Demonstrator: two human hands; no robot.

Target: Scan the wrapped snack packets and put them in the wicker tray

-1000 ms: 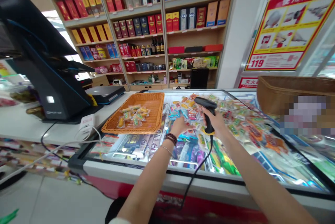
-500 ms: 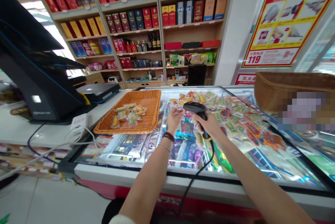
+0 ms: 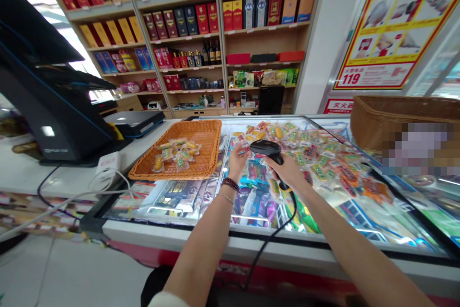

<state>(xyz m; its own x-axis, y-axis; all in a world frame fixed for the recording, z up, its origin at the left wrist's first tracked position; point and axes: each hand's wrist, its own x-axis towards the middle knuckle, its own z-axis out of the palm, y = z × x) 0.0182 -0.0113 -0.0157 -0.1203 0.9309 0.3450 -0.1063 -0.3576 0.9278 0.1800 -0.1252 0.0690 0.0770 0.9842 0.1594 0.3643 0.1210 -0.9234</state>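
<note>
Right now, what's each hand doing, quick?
Left hand: closed on a small snack packet.
Right hand: closed around the barcode scanner.

A scanner is gripped by the right hand above the freezer lid. Just to its left, a small packet is pinched by the left hand. Further left, a flat basket holding packets is set on the lid's corner. A till terminal is placed far left; loose packets are spread to the right, before a deep basket. Shelves are seen behind.
</note>
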